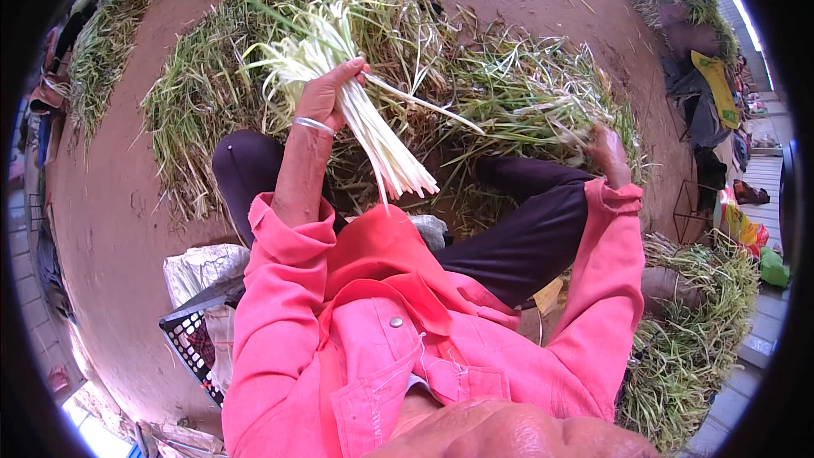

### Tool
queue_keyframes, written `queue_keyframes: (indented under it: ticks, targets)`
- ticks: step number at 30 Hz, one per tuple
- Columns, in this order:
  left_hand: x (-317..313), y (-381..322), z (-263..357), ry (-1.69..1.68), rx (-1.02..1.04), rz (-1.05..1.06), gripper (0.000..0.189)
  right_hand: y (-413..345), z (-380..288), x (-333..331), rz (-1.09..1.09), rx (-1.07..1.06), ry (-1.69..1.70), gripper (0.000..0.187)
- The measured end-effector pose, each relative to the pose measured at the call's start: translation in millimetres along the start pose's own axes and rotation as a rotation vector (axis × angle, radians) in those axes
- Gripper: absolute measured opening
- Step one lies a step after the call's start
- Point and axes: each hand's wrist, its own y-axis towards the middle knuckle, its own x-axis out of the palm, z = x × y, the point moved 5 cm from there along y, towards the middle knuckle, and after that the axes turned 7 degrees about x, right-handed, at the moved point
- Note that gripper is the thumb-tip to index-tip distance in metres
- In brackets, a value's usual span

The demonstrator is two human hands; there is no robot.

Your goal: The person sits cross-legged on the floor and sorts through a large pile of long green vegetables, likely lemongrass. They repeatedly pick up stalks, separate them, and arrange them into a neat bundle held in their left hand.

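Observation:
In the head view, my left hand, with a pale bangle at the wrist, grips a bundle of long pale stalks. Their cut-looking white ends point down toward my lap, and the leafy tops fan out up and left. One stalk sticks out sideways to the right. My right hand is at the right edge of a heap of green leafy stalks. Its fingers are blurred against the leaves, so what they hold cannot be told. A larger heap of green and dry leaves lies beyond my left hand.
A black plastic crate and a white sack stand beside me at the left. More leafy heaps lie at far left and lower right. A thin metal frame stands at the right on the brown ground.

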Motion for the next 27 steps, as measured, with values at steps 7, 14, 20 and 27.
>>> queue_keyframes:
  ticks: [7, 14, 20, 27]
  targets:
    - [13.8, -0.6, -19.7, 0.067, -0.098, -0.104, 0.018, -25.2, -201.4, -20.7, -0.297, -0.383, 0.820, 0.058]
    - [17.8, -11.7, -21.6, 0.152, -0.111, -0.113, 0.017, -51.4, -331.5, -5.6, -0.226, -0.637, 0.773, 0.051]
    - [20.3, -15.9, -21.9, 0.194, -0.194, -0.172, 0.024, -37.3, -308.3, 2.9, -0.310, -0.482, 0.765, 0.028]
    - [34.7, -24.1, -3.1, 0.132, -0.164, -0.319, 0.038, 18.4, -209.7, 25.9, -0.108, -0.125, 0.828, 0.031]
